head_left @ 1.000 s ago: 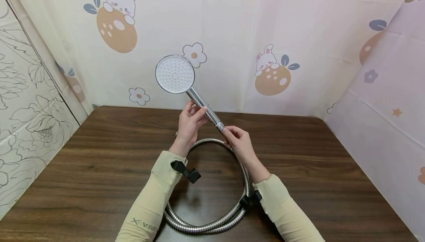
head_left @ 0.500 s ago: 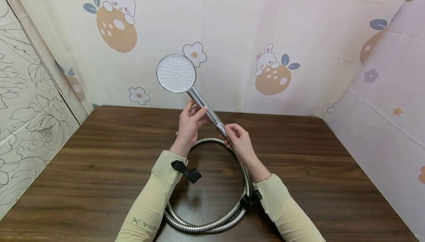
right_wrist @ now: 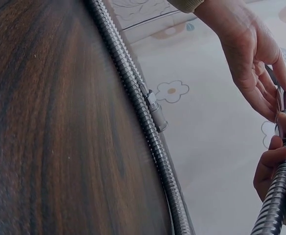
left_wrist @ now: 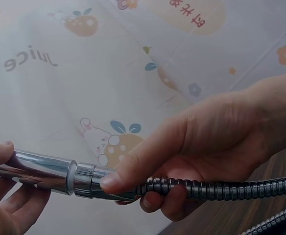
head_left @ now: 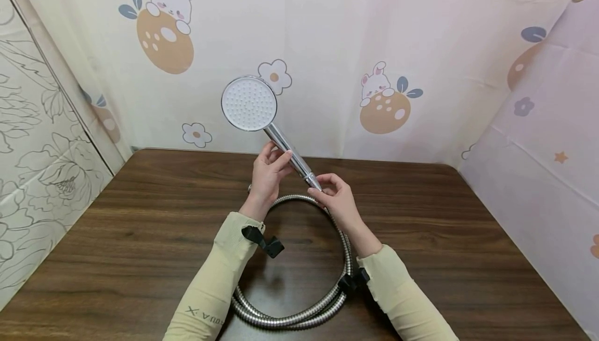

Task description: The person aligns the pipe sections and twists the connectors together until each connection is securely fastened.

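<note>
A chrome shower head [head_left: 249,103] with a white nozzle face is held tilted above the table, its face toward the upper left. My left hand [head_left: 268,177] grips its handle [head_left: 286,146]. At the handle's lower end, my right hand [head_left: 339,201] pinches the metal hose nut [left_wrist: 91,182] between thumb and fingers. In the left wrist view a thin pale ring shows between the handle and the nut. From the nut the ribbed metal shower hose [left_wrist: 221,190] runs off to the right. Its remaining length [head_left: 281,323] lies coiled on the table.
The dark wooden table [head_left: 421,237] bears the hose coil. In the right wrist view the hose's other end fitting [right_wrist: 156,115] lies beside the coil. A printed curtain [head_left: 318,29] hangs along the back, with more sheets at both sides.
My right thumb has shifted down and left across the hose nut, and the fingers have spread a little. The shower head has moved very slightly right. My left hand keeps its grip.
</note>
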Tool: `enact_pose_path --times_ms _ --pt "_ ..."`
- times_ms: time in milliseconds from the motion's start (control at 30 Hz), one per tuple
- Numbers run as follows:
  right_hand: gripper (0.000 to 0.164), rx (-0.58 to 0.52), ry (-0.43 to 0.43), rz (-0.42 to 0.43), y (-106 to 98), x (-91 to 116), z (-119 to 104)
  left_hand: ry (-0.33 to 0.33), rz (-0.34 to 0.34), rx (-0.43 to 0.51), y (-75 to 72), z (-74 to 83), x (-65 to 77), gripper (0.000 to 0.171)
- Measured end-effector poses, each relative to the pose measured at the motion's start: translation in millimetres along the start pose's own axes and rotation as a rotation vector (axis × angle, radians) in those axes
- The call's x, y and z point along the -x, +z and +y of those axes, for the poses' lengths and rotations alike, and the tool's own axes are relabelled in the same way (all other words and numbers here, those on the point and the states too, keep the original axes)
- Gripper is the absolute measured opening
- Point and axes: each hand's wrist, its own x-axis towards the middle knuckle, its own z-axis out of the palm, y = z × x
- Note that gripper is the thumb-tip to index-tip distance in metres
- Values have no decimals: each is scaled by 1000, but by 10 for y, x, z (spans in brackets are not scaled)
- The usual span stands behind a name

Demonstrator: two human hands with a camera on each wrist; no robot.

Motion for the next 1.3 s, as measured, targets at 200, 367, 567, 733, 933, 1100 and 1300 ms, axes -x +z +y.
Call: enact_pose_path --times_ms 200,367,567,733,933,1100,1300 --pt "32 8 -8 2 -15 -13 18 -4 -4 -4 7 -8 8 32" --pt "29 -24 -16 -1 -21 -17 29 4 3 6 3 -13 1 31" --pt "23 -49 -36 2 -21 -27 34 -2 8 6 -6 -22 -17 32" --pt "19 -64 -41 -17 -30 -38 37 -14 13 14 1 -25 -27 31" --pt "14 -76 -21 -46 -33 -29 31 -7 11 13 7 -22 -16 31" --pt "15 -76 -14 -12 -6 -14 12 -2 5 8 5 -17 -11 32" --pt "42 -15 -3 -7 -7 -11 24 1 7 1 0 -11 0 34"
